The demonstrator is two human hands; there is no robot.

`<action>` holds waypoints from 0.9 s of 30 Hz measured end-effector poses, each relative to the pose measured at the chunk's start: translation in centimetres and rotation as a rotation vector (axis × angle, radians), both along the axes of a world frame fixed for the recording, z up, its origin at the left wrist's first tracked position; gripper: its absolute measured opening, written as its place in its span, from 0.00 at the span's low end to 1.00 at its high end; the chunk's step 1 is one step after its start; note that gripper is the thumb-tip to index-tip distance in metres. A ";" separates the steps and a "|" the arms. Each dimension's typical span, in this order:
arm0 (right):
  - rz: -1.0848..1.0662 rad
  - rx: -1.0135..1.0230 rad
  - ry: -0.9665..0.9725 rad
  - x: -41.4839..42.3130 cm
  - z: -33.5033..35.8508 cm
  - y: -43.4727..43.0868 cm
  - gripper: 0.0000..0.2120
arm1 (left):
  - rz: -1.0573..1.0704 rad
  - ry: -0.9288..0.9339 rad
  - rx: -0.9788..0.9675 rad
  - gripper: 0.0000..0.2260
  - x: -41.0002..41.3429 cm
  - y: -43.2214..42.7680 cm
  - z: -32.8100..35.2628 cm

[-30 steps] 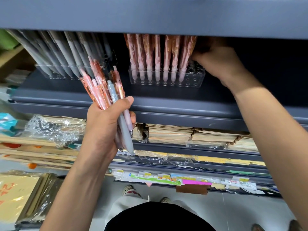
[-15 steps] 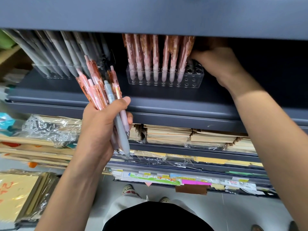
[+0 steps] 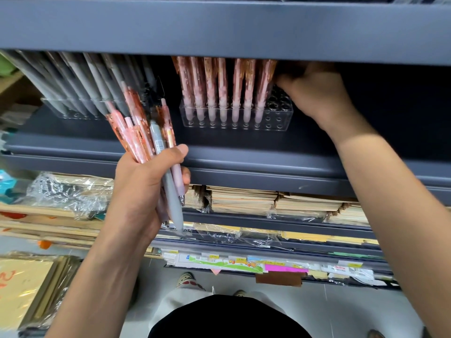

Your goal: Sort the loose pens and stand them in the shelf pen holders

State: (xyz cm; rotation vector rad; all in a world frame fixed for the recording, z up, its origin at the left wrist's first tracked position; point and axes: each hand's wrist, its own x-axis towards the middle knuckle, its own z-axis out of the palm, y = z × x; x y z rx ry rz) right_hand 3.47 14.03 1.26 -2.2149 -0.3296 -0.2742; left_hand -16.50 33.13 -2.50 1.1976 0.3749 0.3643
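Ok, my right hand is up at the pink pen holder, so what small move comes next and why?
Probably draw the right hand back to pick a pink pen from the bunch in the left hand. The clear holder shows empty holes at its right end.

A white tag [image 3: 340, 267] on the bottom shelf edge seems to read "No.4734". The grey pen [image 3: 159, 152] carries a barcode sticker, too small to read.
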 end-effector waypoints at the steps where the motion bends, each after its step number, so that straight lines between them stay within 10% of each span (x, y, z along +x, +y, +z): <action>1: -0.005 -0.026 -0.011 0.0 0.0 -0.1 0.17 | -0.004 0.008 0.013 0.08 0.0 0.0 0.0; 27: -0.059 -0.085 -0.196 0.1 -0.9 0.2 0.11 | -0.051 0.116 0.043 0.11 -0.6 -1.3 0.7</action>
